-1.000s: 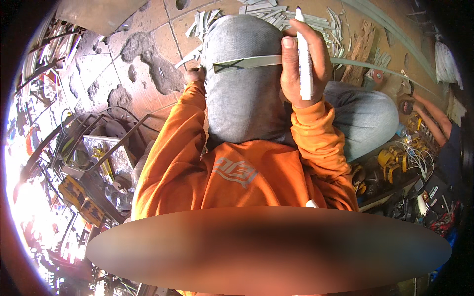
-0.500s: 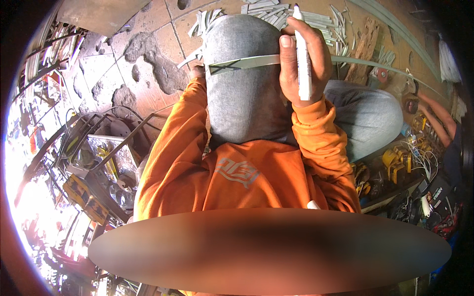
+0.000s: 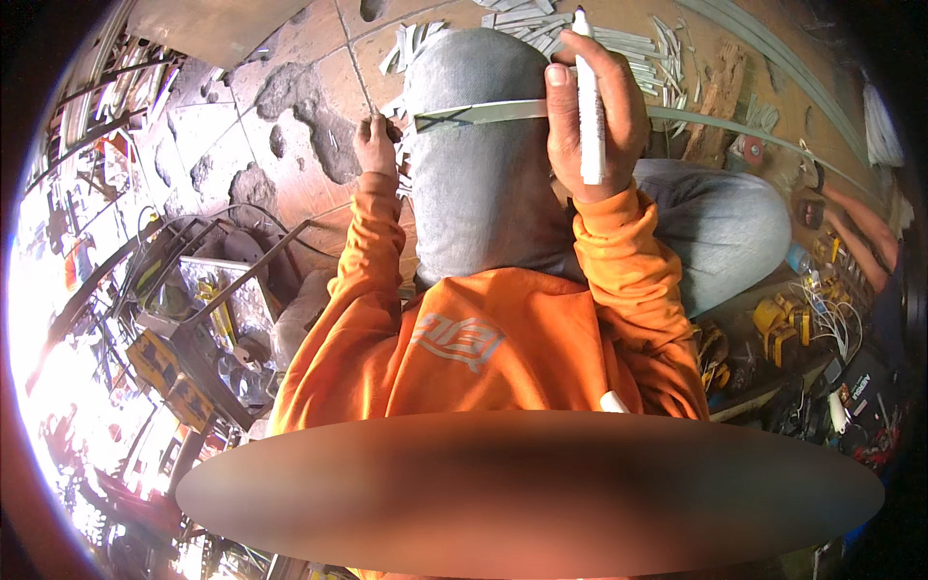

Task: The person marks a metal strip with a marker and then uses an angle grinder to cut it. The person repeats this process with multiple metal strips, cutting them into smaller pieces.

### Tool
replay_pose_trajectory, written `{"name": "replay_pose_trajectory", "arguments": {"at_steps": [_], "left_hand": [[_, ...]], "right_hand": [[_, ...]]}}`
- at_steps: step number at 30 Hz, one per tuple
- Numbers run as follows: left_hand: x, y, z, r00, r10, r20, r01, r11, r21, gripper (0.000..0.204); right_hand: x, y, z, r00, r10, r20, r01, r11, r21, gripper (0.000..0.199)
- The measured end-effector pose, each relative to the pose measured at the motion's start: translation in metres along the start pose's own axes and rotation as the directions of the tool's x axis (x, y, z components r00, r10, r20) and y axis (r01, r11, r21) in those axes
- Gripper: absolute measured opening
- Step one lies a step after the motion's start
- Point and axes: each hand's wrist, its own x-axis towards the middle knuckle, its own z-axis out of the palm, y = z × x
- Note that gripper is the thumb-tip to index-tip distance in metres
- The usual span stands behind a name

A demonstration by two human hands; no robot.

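Observation:
My right hand (image 3: 619,111) is closed around a white marker (image 3: 592,126), its dark tip pointing up and away from me. Beneath that hand runs a long, thin pale strip (image 3: 503,113), laid across my raised knee in grey jeans (image 3: 483,184). Dark slanting lines show near the strip's left end, and its other end trails off to the right. Left of the knee, low by the floor, my left hand (image 3: 375,153) has bent fingers with a dark gap between them. I see nothing held there, though the knuckles partly hide the fingertips.
Many short cut strips (image 3: 619,43) lie beyond my knee. Long strips (image 3: 773,58) curve along the far right, near a wooden piece (image 3: 717,92). A metal frame with tools (image 3: 227,300) stands left. Yellow tools (image 3: 781,324) and another person's arm (image 3: 860,227) are at right.
My left hand has moved away from the knee's edge and a little toward me. The pale piece that stuck out beside it no longer shows there. My right hand keeps hold of the marker.

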Motion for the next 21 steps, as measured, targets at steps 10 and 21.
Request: {"name": "replay_pose_trajectory", "arguments": {"at_steps": [10,21], "left_hand": [[-0.091,0.191,0.05,0.885,0.417,0.205,-0.369,0.899,-0.237,0.003],[-0.143,0.223,0.084,0.869,0.463,0.173,-0.345,0.818,-0.46,0.025]], "right_hand": [[-0.003,-0.006,-0.001,0.998,0.039,-0.042,-0.035,0.994,0.101,0.024],[-0.007,-0.003,-0.004,0.999,0.018,-0.045,-0.012,0.99,0.14,0.027]]}}
